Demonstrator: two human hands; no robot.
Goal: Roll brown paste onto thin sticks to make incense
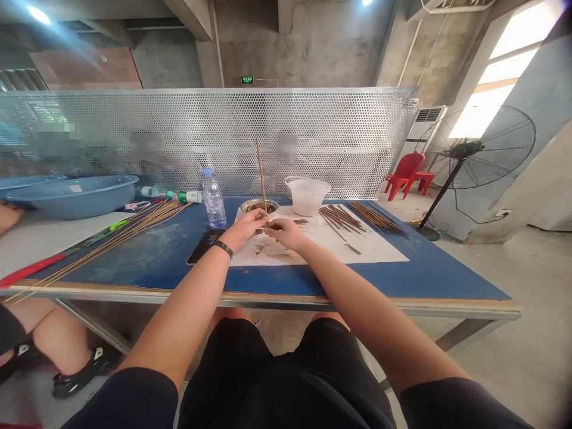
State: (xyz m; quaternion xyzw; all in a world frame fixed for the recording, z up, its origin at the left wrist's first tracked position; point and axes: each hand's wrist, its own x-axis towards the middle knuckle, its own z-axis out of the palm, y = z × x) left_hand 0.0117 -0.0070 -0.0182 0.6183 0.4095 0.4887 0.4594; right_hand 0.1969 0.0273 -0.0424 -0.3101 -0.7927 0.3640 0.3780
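A thin brown stick [261,173] stands nearly upright, its lower end between the fingers of my two hands. My left hand [248,227] is closed around that lower part. Close beside it, my right hand [286,232] is pinched with fingertips at the foot of the stick; what lies between them is too small to make out. Brown smears mark the fingertips. Just behind the hands sits a metal bowl [273,206] with brown matter in it. Under both hands lies a white board [379,253] with brown crumbs.
A white bucket [308,198] stands behind my right hand. Brown-coated sticks [342,219], more dark sticks [378,217] and a thin blade-like tool [347,243] lie right. Leftward are a water bottle [214,202], phone [202,247], pale sticks [134,229] and blue basin [89,199]. A person sits at left.
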